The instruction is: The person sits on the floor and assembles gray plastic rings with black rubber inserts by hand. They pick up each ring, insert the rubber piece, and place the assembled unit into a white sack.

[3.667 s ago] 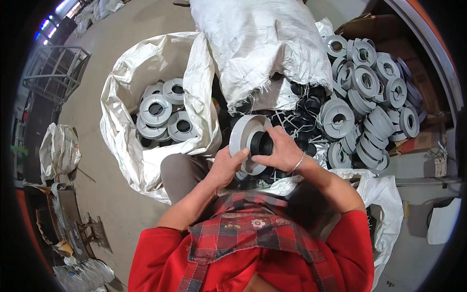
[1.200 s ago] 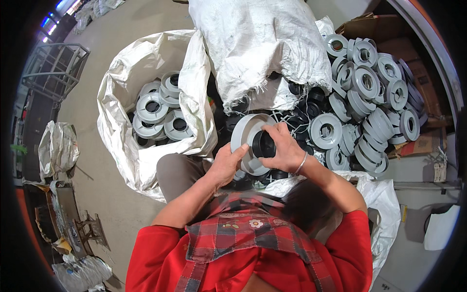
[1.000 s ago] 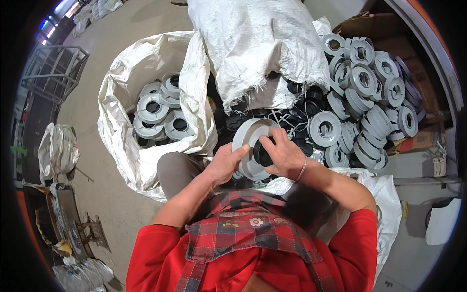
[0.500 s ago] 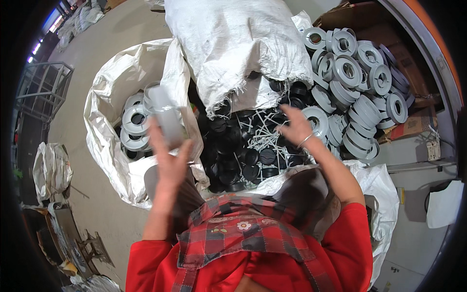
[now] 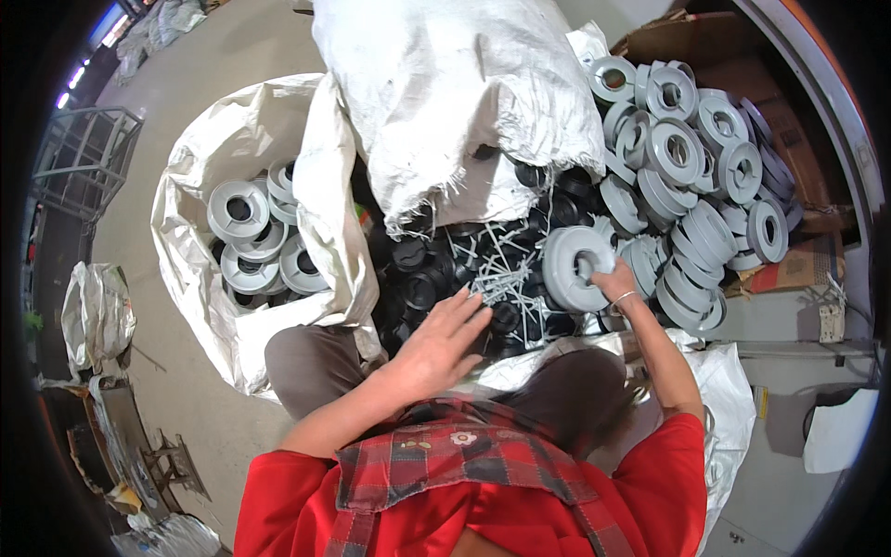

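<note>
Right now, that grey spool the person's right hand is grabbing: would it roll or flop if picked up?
The grey spool looks like rigid moulded plastic, so probably stiff, not floppy. Its round flanges suggest it could roll if set on edge. The right hand grips it alone by the rim, so it is likely fairly light; the smooth surface may be a bit slippery.

Spools (image 5: 246, 243) in sack (image 5: 200, 153), left

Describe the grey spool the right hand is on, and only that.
The round grey plastic spool looks like a flat reel: a wide disc flange with a raised ring around a dark centre hole. It stands tilted, face toward the camera, at the edge of the heap of black round plastic caps. The right hand grips its lower right rim. More grey spools are piled just behind.
</note>
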Motion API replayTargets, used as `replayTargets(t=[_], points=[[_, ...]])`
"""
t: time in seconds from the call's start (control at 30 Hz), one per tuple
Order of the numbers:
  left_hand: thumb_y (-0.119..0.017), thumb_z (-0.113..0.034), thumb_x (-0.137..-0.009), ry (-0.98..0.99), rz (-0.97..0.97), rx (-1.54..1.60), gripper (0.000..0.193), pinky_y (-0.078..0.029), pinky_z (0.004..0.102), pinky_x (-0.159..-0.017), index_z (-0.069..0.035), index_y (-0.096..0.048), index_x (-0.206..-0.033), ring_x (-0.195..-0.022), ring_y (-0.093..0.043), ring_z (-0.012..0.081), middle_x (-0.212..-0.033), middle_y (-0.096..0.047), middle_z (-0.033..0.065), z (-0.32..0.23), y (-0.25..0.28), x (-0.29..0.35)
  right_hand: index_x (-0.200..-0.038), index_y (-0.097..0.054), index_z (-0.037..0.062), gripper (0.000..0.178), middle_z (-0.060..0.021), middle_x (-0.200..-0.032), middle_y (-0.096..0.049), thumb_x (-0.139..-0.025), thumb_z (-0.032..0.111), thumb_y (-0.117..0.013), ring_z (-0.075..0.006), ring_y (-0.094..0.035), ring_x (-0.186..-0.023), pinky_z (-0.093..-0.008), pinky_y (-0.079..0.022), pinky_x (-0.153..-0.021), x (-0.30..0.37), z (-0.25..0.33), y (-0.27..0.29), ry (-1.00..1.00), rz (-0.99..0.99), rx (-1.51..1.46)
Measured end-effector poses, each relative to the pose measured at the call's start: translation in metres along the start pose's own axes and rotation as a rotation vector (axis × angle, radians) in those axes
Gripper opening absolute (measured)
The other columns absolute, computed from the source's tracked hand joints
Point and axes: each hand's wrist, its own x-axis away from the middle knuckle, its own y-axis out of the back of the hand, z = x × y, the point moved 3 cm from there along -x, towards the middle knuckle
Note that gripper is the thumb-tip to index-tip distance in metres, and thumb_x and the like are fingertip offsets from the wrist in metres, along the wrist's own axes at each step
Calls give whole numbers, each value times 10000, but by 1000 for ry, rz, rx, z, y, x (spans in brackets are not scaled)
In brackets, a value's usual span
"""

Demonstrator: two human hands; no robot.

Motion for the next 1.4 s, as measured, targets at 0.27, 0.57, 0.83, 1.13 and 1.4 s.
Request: replayTargets(t=[0.27,0.57,0.83,1.13,1.4], points=[[-737,-134,-634,65,-8,-7,560,-341,445,-1021,-31,-564,-1156,-1112,-540,284,-1036,-606,126,10,-21,-6,-869,-639,20,365,-165,-806,-659,-804,379,-659,-305,-638,-764,-377,-490,-729,31,123,-70,475,402,111],[-653,-289,-842,952,-512,1123,439,-458,287,-718,28,-520,-1114,-807,-558,131,-884,-612,78,68,-25,10,-895,-636,19,226,-184,-1031,-577,-755,194,-660,-363,-527,-1000,-450,-443,-861,-82,66,-95,404,-71,683],[-521,-316,-944,759,-567,1539,406,-494,407,-860,-31,-460,-1228,-1020,-582,200,-1137,-573,69,51,-29,2,-777,-626,-10,192,-296,-1318,-432,-750,166,-698,-424,-418,-1243,-403,-355,-1025,112,189,-93,1064,435,-58],[-569,-311,-920,638,-436,1400,368,-496,280,-669,7,-528,-1101,-803,-580,120,-954,-591,50,40,-14,24,-1233,-384,-22,766,-230,-1108,-407,-604,167,-779,-363,-490,-950,-384,-473,-807,156,232,-80,895,361,308],[-573,-286,-921,683,-256,1520,371,-488,293,-733,21,-532,-1126,-850,-581,131,-994,-601,66,24,6,29,-1174,-432,-3,749,-181,-1082,-452,-533,156,-783,-355,-467,-972,-409,-467,-817,183,237,-75,1292,343,432]])
